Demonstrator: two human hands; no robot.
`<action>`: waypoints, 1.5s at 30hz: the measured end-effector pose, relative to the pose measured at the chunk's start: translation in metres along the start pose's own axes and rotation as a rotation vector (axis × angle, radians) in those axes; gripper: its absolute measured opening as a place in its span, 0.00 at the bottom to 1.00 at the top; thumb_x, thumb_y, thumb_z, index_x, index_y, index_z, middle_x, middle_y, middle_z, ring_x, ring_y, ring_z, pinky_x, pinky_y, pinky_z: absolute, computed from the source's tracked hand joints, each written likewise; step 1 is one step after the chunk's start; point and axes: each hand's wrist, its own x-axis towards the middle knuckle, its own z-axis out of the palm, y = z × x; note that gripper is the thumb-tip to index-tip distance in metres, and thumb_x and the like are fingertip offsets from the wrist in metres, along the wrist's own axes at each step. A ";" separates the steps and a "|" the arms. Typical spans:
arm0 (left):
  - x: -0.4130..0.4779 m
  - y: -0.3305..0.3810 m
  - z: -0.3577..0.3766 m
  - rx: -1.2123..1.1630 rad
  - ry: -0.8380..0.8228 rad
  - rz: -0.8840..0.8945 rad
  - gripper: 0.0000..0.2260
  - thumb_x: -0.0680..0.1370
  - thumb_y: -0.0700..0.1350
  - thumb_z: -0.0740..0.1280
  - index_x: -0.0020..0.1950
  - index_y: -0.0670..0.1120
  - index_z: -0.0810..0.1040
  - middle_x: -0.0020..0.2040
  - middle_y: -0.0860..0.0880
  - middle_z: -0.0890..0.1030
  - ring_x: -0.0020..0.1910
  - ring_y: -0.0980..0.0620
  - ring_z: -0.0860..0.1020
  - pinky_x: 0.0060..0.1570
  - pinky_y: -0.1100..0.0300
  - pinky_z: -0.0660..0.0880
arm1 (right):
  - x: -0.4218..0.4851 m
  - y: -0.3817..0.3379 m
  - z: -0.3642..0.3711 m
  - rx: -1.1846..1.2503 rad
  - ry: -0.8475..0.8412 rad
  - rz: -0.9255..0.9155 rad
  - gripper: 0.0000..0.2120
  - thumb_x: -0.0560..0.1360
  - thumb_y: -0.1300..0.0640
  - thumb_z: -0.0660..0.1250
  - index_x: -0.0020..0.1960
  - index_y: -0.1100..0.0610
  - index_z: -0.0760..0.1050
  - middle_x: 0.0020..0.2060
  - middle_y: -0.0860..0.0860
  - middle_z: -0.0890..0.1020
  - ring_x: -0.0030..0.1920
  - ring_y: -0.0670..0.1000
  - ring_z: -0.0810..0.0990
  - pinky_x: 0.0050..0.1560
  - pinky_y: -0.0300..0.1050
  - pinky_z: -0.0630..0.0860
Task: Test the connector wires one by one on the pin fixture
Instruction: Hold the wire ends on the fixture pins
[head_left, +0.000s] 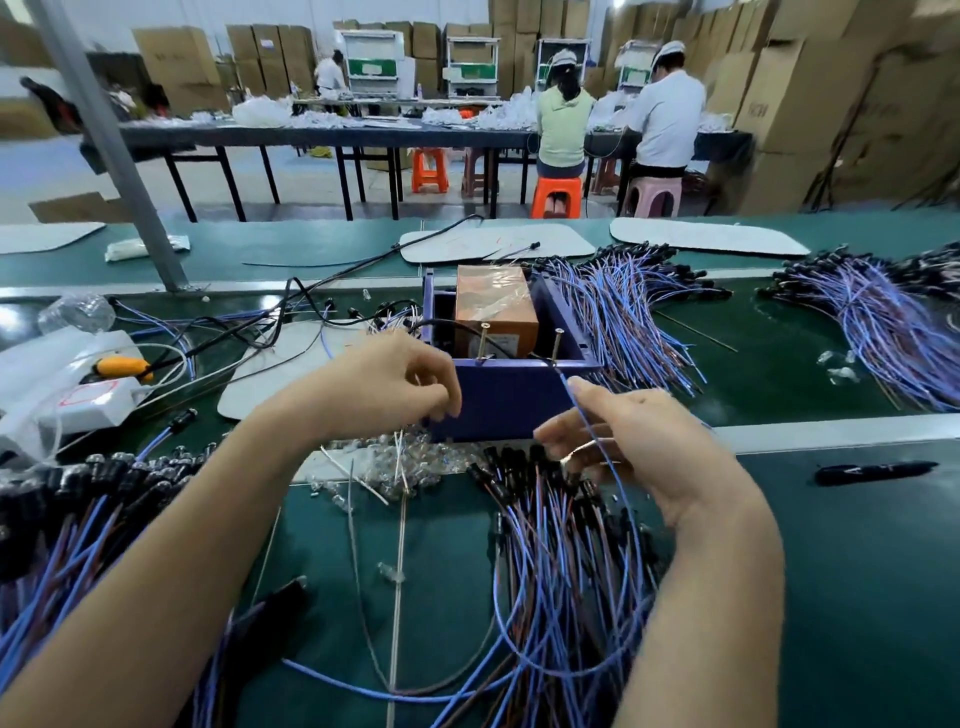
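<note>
Now the right hand (639, 447) pinches a blue wire (574, 400) running to the purple box (509, 400) at eleven o'clock; the left hand (389, 384) curls, hold unclear.

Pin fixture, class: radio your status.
Right hand pinches blue wire, leading toward brass pin. Left hand curled at fixture corner, hold unclear. Wire bundles crowd below.

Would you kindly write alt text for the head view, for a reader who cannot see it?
A person's right hand holds a blue wire running up to the purple pin fixture; the left hand, fingers curled, hovers beside it.
</note>
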 end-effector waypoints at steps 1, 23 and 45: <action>-0.002 0.006 0.008 -0.009 -0.076 0.013 0.11 0.73 0.38 0.64 0.36 0.50 0.81 0.30 0.54 0.82 0.28 0.61 0.76 0.29 0.71 0.70 | -0.003 -0.009 -0.002 -0.040 -0.032 -0.030 0.25 0.80 0.46 0.60 0.35 0.59 0.85 0.31 0.53 0.84 0.27 0.46 0.76 0.24 0.31 0.69; -0.033 0.015 0.104 -0.317 0.085 -0.250 0.04 0.78 0.43 0.67 0.51 0.44 0.76 0.37 0.48 0.82 0.32 0.50 0.83 0.36 0.57 0.81 | -0.040 0.036 0.013 -0.654 -0.755 0.016 0.13 0.80 0.54 0.63 0.58 0.63 0.75 0.37 0.53 0.82 0.30 0.48 0.79 0.33 0.39 0.77; -0.106 -0.006 -0.008 0.488 0.389 0.164 0.16 0.72 0.36 0.73 0.60 0.44 0.80 0.46 0.45 0.81 0.44 0.47 0.79 0.49 0.53 0.76 | -0.037 0.028 0.065 0.187 -0.694 0.170 0.20 0.82 0.46 0.55 0.60 0.60 0.75 0.39 0.60 0.84 0.34 0.54 0.82 0.35 0.42 0.79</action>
